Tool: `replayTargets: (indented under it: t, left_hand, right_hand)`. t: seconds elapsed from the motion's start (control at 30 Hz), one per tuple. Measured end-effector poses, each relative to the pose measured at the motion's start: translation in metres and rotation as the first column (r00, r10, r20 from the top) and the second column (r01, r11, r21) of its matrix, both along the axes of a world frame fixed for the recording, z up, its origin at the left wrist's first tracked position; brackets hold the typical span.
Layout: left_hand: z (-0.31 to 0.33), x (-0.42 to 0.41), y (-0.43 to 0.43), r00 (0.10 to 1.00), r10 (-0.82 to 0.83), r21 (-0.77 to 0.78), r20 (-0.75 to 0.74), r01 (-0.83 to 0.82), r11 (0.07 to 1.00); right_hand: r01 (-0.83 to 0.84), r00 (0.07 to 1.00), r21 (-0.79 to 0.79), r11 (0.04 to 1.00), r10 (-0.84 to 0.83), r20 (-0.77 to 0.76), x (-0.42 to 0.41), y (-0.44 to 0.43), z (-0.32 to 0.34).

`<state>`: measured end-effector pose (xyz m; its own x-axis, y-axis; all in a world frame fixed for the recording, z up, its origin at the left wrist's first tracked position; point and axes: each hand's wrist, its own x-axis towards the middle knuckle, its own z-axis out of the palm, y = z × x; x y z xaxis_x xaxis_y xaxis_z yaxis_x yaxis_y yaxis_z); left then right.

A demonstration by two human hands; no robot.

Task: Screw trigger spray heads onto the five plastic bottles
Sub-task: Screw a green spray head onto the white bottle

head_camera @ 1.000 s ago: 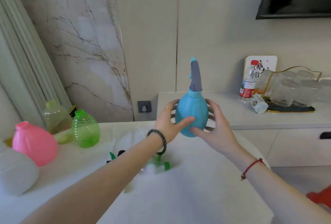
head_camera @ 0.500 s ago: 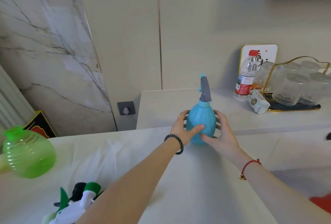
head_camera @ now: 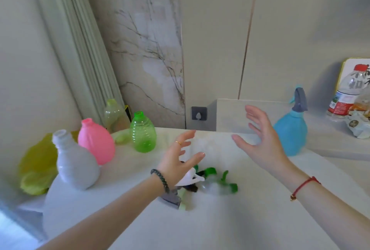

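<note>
- Head view: left hand (head_camera: 178, 159) hovers above the table (head_camera: 240, 219), grip spread, fingers straight, holding nothing; ring on one finger, dark bead bracelet at wrist.
- Right hand (head_camera: 260, 139) raised, palm facing left, grip spread too, nothing in it; red cord at wrist.
- Blue bottle (head_camera: 290, 137) upright at far right of table, just right of right hand, not touched; grey spray head (head_camera: 299, 99) sits on its neck.
- Loose spray heads (head_camera: 202, 181), green, white & grey, in a heap below/between the hands; blurred, count unclear.
- Left side, all w/o heads, necks open: white bottle (head_camera: 76, 163) nearest, pink bottle (head_camera: 96, 143) touching behind it, green bottle (head_camera: 142, 134) further right, pale yellow-green bottle (head_camera: 114, 116) at back.
- Yellow bag (head_camera: 36, 167) beside white bottle.
- Water bottle (head_camera: 348, 91) w/ red cap on ledge, far right.
</note>
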<state>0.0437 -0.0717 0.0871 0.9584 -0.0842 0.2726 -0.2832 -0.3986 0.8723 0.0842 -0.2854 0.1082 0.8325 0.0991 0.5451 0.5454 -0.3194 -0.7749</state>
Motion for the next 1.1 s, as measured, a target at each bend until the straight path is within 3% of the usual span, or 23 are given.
replayTargets:
  t: [0.1, 0.23, 0.33, 0.43, 0.63, 0.87, 0.97, 1.1]
  left_hand:
    - [0.005, -0.044, 0.071, 0.976, 0.162, 0.037, 0.142, -0.169, 0.985]
    - [0.006, -0.084, 0.150, 0.858, 0.428, -0.034, 0.283, -0.437, 0.899]
    - [0.006, -0.089, 0.191, 0.764, 0.598, -0.135, 0.244, -0.584, 0.801]
    - [0.001, -0.078, 0.215, 0.743, 0.660, -0.154, 0.112, -0.643, 0.750]
    - [-0.020, -0.052, 0.231, 0.794, 0.600, -0.146, -0.097, -0.608, 0.781]
    - [-0.010, -0.071, 0.210, 0.831, 0.549, -0.083, 0.090, -0.543, 0.836]
    - [0.002, -0.082, 0.183, 0.886, 0.450, -0.091, 0.112, -0.442, 0.892]
    - [0.012, -0.091, 0.134, 0.969, 0.239, -0.191, 0.058, -0.224, 0.956]
  right_hand:
    - [-0.190, 0.979, -0.024, 0.982, 0.187, -0.075, -0.015, 0.067, 0.009]
    - [-0.383, 0.912, -0.050, 0.922, 0.370, -0.176, -0.034, 0.153, 0.002]
    - [-0.467, 0.865, -0.086, 0.880, 0.434, -0.250, -0.045, 0.213, -0.008]
    - [-0.521, 0.822, -0.117, 0.846, 0.460, -0.335, -0.050, 0.267, -0.019]
    - [-0.562, 0.749, -0.115, 0.819, 0.444, -0.493, -0.060, 0.328, -0.035]
    - [-0.568, 0.803, -0.213, 0.795, 0.479, -0.354, -0.066, 0.286, -0.019]
    - [-0.553, 0.829, -0.344, 0.759, 0.460, -0.318, -0.058, 0.229, -0.007]
    - [-0.376, 0.923, -0.627, 0.683, 0.218, -0.316, -0.039, 0.146, -0.007]
